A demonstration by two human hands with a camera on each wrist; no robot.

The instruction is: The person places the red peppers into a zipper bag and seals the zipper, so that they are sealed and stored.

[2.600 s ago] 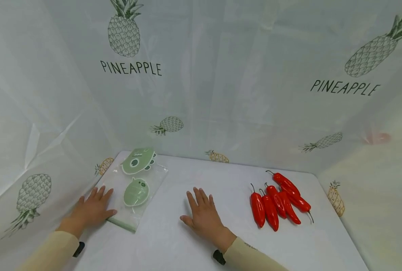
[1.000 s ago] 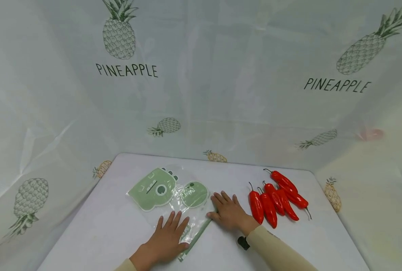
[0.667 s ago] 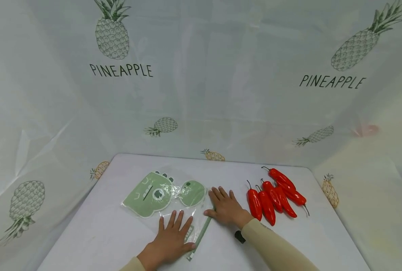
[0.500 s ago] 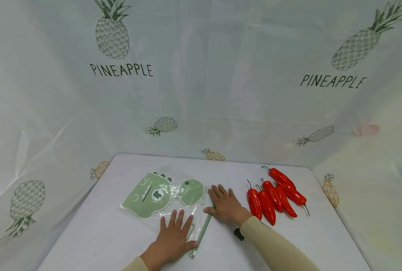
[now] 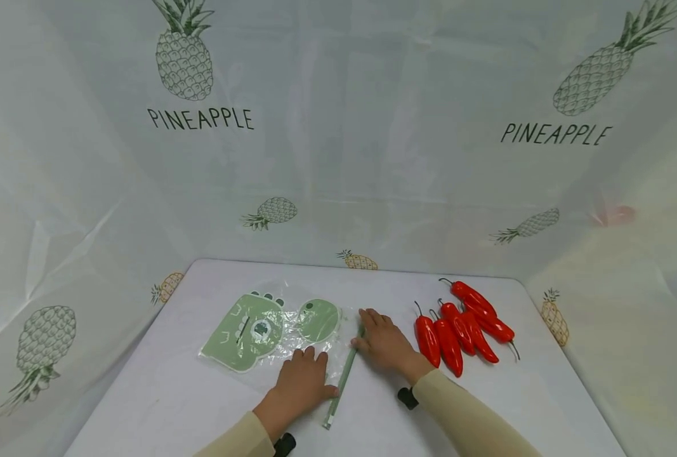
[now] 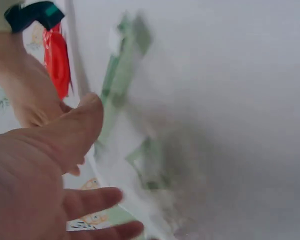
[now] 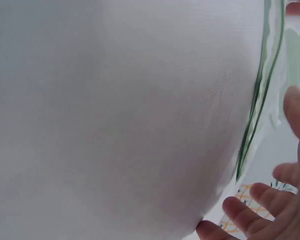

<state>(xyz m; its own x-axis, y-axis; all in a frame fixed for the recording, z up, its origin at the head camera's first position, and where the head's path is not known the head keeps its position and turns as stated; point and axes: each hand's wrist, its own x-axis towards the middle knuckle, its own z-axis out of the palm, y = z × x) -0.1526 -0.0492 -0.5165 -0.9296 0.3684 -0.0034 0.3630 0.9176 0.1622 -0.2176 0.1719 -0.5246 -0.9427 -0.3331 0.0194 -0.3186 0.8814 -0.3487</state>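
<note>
A clear zip bag (image 5: 346,317) with green cartoon prints lies flat on the white table (image 5: 212,412). Its green zip edge (image 5: 344,377) slants along the right side, and in the right wrist view the same edge (image 7: 255,110) shows as two green lines. My left hand (image 5: 302,384) rests on the lower part of the bag, thumb by the zip edge, fingers bent a little. At the bag's upper right corner, my right hand (image 5: 385,343) touches the edge with loose fingers. In the left wrist view the thumb and fingers of the left hand (image 6: 45,170) stand apart.
Several red chili peppers (image 5: 452,336) lie in a group to the right of the right hand. A white sheet (image 5: 361,158) printed with pineapples rises behind the table and on both sides.
The bag has come from the left to the middle of the table and turned, its zip edge now facing right. Both hands moved onto it. Lately the left hand's fingers have bent more.
</note>
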